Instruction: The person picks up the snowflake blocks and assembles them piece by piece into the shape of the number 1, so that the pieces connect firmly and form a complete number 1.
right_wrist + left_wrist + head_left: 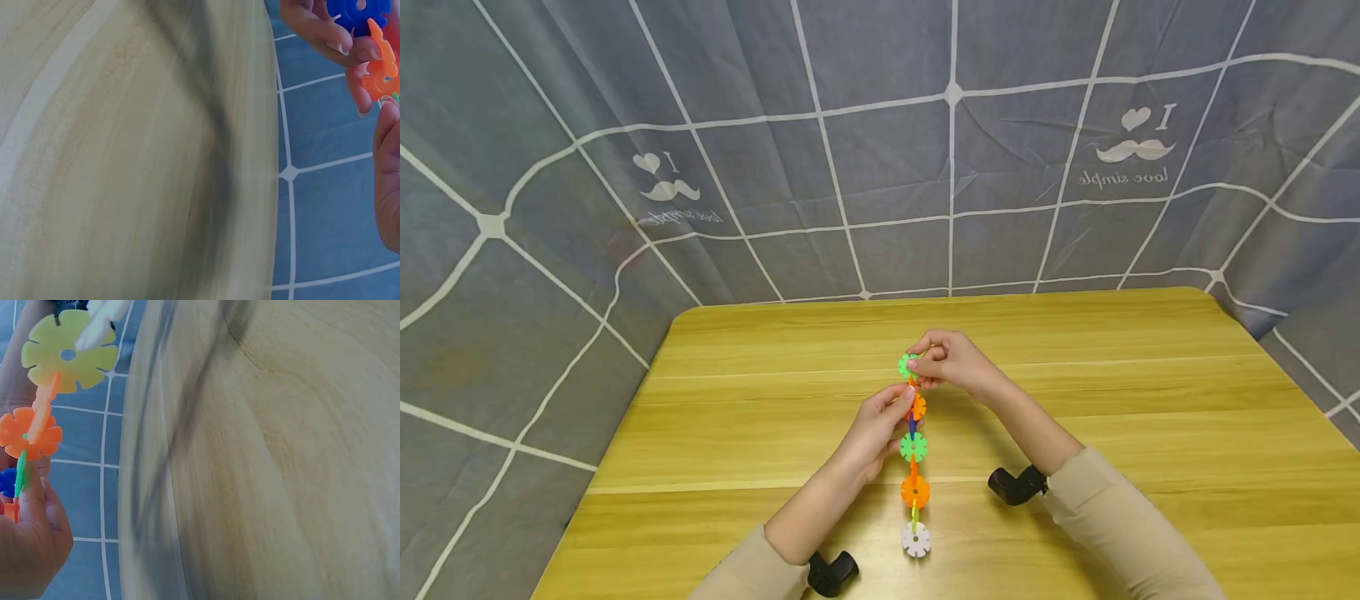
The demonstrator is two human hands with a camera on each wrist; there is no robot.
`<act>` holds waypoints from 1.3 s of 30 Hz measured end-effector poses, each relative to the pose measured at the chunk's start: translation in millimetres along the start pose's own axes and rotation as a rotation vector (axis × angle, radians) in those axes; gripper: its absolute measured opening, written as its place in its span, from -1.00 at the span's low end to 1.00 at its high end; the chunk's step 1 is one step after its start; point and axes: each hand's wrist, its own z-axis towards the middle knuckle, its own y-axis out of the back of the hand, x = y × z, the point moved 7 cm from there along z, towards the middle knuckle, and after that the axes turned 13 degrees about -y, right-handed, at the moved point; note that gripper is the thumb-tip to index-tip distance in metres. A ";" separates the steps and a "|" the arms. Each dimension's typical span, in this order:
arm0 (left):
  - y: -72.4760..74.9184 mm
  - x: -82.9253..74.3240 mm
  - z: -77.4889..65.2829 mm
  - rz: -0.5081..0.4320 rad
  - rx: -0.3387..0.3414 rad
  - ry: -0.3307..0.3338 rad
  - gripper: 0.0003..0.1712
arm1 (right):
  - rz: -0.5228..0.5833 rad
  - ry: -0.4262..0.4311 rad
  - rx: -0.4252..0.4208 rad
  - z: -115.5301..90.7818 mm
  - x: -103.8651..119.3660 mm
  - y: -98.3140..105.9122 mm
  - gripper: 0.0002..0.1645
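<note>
A chain of notched plastic snowflake discs is held up over the table. My left hand (pixel 872 425) grips the chain at its upper part, thumb over an orange disc (pixel 917 407). At the top end my right hand (pixel 958 364) pinches a green disc (pixel 904 367) between thumb and fingers. Below the left thumb come a blue disc (pixel 912 427), seen edge-on, and another green disc (pixel 913 447). Lower down are an orange disc (pixel 915 492), an edge-on yellow disc (pixel 53 356) and a white disc (pixel 915 540) at the near end. Fingers partly cover the upper joints.
The wood-grain table (pixel 760 358) extends around both hands. A grey curtain (pixel 895 158) with white lines hangs behind and at the sides. Black wrist devices (pixel 1017 486) sit at both sleeves.
</note>
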 end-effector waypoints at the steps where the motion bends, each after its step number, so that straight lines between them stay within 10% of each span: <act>1: 0.4 0.7 -0.1 0.001 -0.002 0.001 -0.53 | 0.003 0.003 0.003 -0.4 -0.2 -0.6 -0.78; 14: -4.1 4.1 -6.2 -0.011 0.015 -0.017 -0.56 | -0.062 0.038 0.158 -0.2 5.3 -2.9 -0.85; 30: 3.8 0.9 -4.4 -0.008 0.000 -0.003 -0.59 | 0.108 0.040 -0.031 -7.0 -6.3 -6.9 -0.85; 39: 1.9 -1.9 -2.9 0.060 0.047 -0.025 -0.58 | 0.058 0.024 0.045 -4.5 -6.7 -5.0 -0.83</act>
